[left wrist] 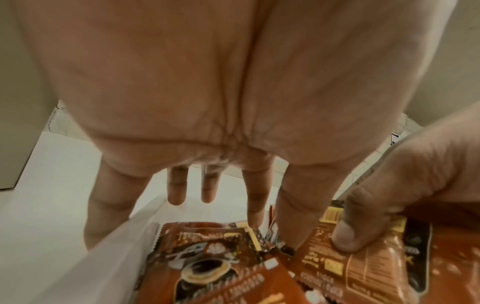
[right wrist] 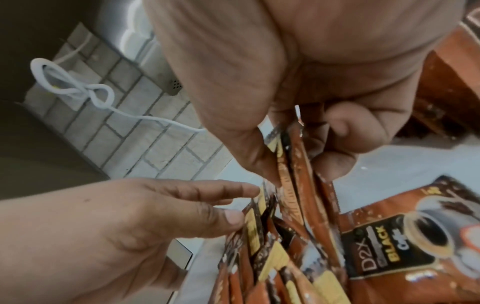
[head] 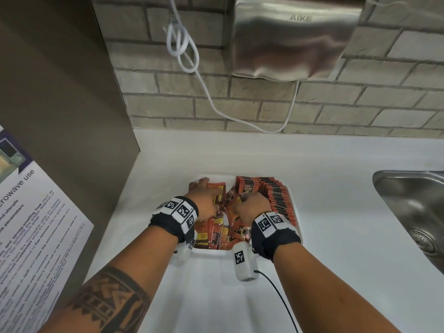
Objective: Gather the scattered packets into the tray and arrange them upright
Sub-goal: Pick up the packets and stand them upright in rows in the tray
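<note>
Presently catalogued, nearest item first:

1. Loose coffee packets (head: pixel 217 233): lying flat and jumbled at the near edge of the tray, between the two wrists, long axes pointing every way.
2. Right hand (head: pixel 252 205): over the tray's middle, thumb and curled fingers pinching a small bundle of packets (right wrist: pixel 293 164) held on edge, long axis running down toward the tray floor.
3. Left hand (head: pixel 204 198): over the tray's far-left corner, fingers spread and straight; the thumb (left wrist: pixel 363 222) and fingertips press on flat packets (left wrist: pixel 337 263) there.
4. Upright row (head: pixel 278 195): packets standing on edge along the tray's right side, just right of the right hand.
5. White tray (head: pixel 209 252): sits on the counter, well left of the sink (head: pixel 413 203).
6. Judgement: the pinched bundle already matches the row's orientation; the right hand is nearer and the row lies to its right.
</note>
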